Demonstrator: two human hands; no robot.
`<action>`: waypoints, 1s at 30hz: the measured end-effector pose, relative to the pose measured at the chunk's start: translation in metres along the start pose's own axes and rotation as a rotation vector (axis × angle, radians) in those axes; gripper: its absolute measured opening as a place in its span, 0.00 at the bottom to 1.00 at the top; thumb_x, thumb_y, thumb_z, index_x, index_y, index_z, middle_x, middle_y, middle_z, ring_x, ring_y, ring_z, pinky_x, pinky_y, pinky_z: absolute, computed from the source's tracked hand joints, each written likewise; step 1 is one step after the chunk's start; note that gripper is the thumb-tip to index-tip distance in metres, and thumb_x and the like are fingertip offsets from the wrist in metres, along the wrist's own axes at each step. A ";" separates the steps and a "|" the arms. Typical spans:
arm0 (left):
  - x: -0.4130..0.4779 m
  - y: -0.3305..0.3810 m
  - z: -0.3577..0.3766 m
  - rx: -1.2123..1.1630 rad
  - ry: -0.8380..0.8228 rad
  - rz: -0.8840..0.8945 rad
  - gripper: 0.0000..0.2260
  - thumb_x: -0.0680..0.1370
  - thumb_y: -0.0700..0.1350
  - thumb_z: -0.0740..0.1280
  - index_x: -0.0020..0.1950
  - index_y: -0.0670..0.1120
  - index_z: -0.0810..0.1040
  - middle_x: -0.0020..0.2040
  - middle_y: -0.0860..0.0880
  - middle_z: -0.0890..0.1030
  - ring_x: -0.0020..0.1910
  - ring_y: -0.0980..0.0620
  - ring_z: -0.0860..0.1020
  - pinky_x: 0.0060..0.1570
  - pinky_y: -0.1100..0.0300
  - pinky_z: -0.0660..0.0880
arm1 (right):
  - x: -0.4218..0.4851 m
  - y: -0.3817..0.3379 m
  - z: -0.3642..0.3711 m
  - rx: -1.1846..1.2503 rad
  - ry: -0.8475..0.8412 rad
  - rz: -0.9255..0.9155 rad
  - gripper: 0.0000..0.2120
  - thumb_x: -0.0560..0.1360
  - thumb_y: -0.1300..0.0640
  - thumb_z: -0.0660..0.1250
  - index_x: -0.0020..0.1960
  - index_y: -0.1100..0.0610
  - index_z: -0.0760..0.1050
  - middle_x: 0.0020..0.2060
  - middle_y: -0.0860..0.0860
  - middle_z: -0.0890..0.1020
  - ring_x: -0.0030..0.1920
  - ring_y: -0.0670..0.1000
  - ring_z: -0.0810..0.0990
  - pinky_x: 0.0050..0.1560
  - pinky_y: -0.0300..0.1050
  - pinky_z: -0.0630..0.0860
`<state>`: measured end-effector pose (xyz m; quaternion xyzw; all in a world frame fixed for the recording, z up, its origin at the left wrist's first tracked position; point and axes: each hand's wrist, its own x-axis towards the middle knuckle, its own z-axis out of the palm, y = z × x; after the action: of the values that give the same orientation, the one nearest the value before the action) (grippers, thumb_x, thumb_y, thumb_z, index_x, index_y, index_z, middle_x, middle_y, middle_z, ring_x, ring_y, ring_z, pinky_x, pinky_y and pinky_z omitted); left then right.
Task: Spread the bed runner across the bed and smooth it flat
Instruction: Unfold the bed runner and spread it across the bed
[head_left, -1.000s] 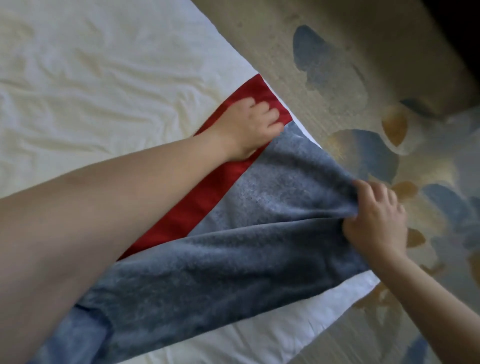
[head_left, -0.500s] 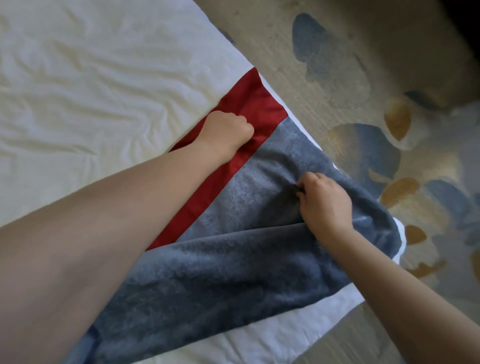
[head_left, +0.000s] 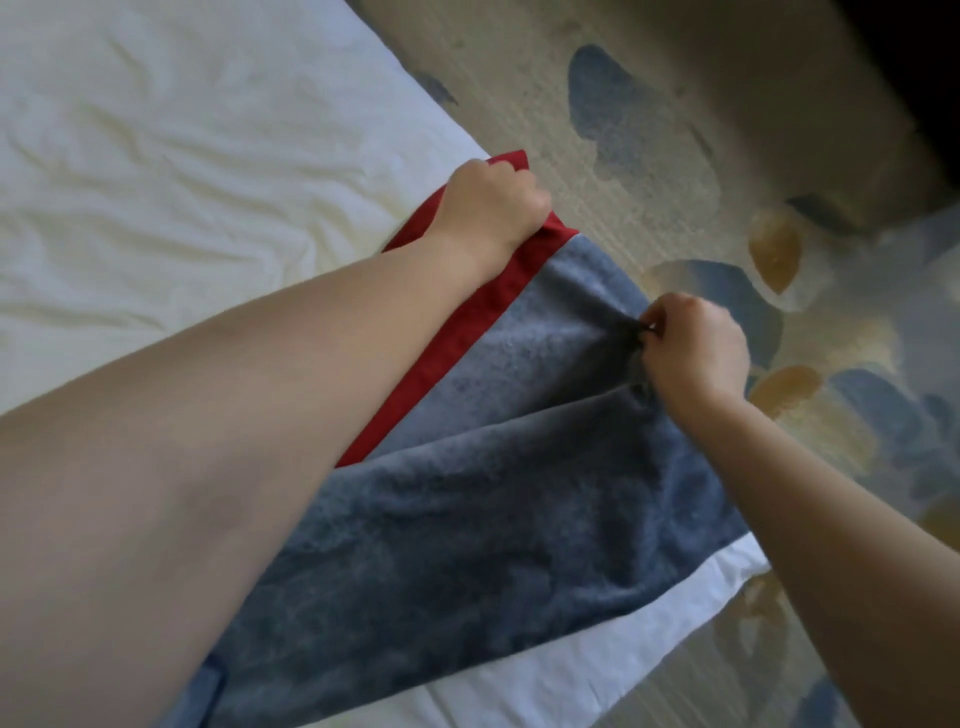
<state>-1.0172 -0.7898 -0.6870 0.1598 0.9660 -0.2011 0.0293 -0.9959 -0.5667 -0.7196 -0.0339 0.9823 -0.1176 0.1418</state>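
Note:
A bed runner (head_left: 493, 499), grey-blue plush with a red band (head_left: 452, 332) along one side, lies across the white bed (head_left: 171, 171) and reaches its edge. My left hand (head_left: 491, 208) is closed on the red band near its far corner at the bed edge. My right hand (head_left: 693, 348) pinches a gathered fold of the grey fabric just beyond the mattress edge. A long fold runs through the grey part below my right hand. My left forearm hides much of the runner's near part.
A beige carpet (head_left: 649, 171) with blue and ochre blotches covers the floor to the right of the bed. The white sheet is creased on the left. A strip of white sheet (head_left: 597, 649) shows below the runner. A dark area lies at the top right.
My left hand slid along the red band out to its corner at the bed edge. My right hand moved from mid-fabric outward and now pinches the grey cloth past the edge.

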 end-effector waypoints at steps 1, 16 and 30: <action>-0.001 0.002 0.000 -0.009 -0.021 0.007 0.15 0.58 0.41 0.52 0.23 0.50 0.78 0.20 0.55 0.74 0.20 0.60 0.74 0.19 0.68 0.65 | -0.003 -0.002 0.002 -0.035 -0.018 -0.017 0.10 0.73 0.62 0.65 0.51 0.54 0.79 0.48 0.58 0.80 0.51 0.62 0.77 0.44 0.48 0.72; -0.196 -0.027 0.074 -0.406 -0.199 -0.327 0.10 0.75 0.38 0.63 0.55 0.43 0.75 0.62 0.43 0.74 0.48 0.39 0.76 0.32 0.52 0.70 | -0.023 -0.147 0.042 -0.208 -0.077 -0.689 0.15 0.71 0.67 0.62 0.56 0.55 0.73 0.50 0.53 0.75 0.51 0.57 0.75 0.34 0.48 0.70; -0.216 -0.047 0.082 -0.482 -0.270 -0.506 0.19 0.74 0.34 0.56 0.63 0.45 0.69 0.55 0.44 0.74 0.50 0.40 0.76 0.32 0.54 0.63 | 0.006 -0.229 0.075 -0.325 -0.132 -0.889 0.03 0.76 0.61 0.61 0.49 0.58 0.73 0.43 0.57 0.81 0.44 0.61 0.80 0.34 0.46 0.65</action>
<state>-0.8287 -0.9271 -0.7184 -0.1234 0.9820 0.0119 0.1427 -0.9723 -0.8057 -0.7360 -0.4802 0.8670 -0.0091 0.1328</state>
